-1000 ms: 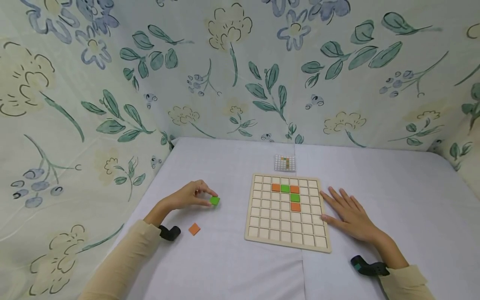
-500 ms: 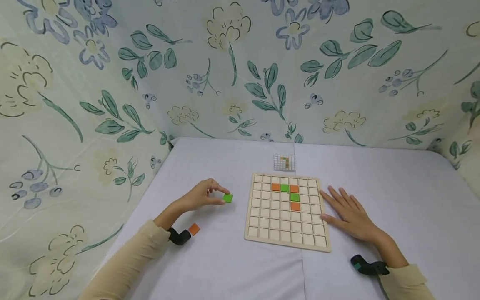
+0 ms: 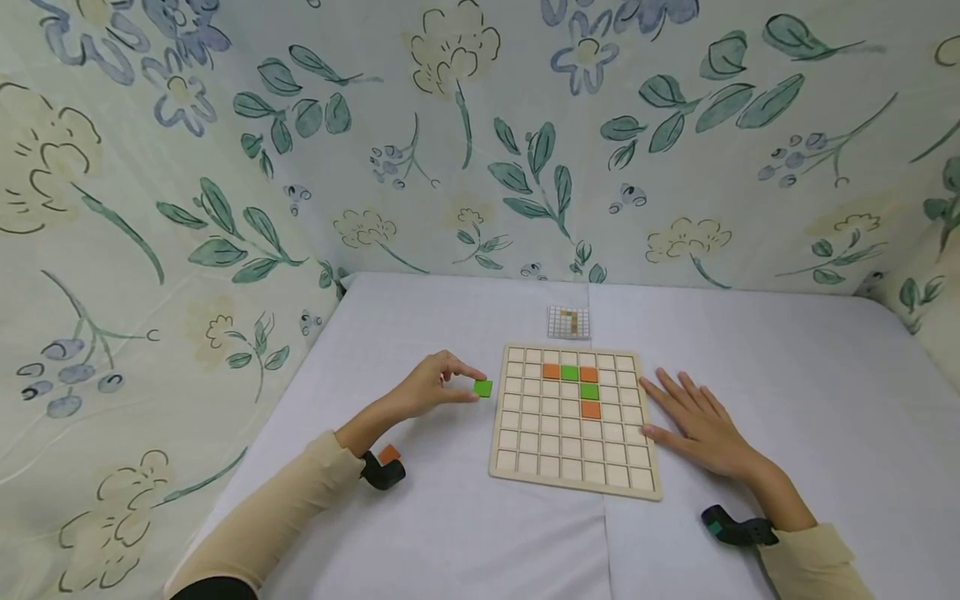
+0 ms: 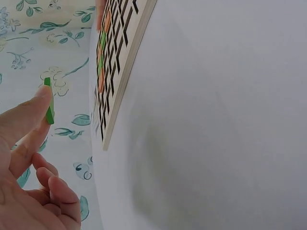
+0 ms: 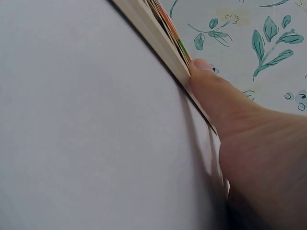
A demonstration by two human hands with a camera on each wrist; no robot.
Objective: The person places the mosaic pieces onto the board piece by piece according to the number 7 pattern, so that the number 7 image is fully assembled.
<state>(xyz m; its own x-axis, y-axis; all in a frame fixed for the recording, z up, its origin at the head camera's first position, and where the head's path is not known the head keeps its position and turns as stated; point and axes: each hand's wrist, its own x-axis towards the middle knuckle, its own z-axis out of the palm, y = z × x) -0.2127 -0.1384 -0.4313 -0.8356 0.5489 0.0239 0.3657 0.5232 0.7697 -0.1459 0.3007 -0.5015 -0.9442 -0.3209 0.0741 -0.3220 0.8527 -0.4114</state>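
My left hand (image 3: 431, 387) pinches a green square tile (image 3: 483, 389) between thumb and a fingertip, just left of the wooden grid board (image 3: 501, 425). In the left wrist view the thin green tile (image 4: 50, 101) stands edge-on between the fingertips, its other fingers curled. Three orange and two green tiles sit in the board's squares, three across an upper row and two below its right end. My right hand (image 3: 697, 429) lies flat with fingers spread, thumb and fingertips at the board's right edge. In the right wrist view the thumb (image 5: 225, 96) touches the board's side (image 5: 163, 45).
A small printed grid card (image 3: 568, 322) with a colored pattern lies behind the board. One loose orange tile (image 3: 389, 454) is on the white cloth, partly hidden by the left wrist's black camera (image 3: 384, 472). Floral fabric (image 3: 465, 150) hangs behind the table.
My left hand has moved right with the green tile, from the open cloth to near the board's left edge. The right hand and the board have stayed put.
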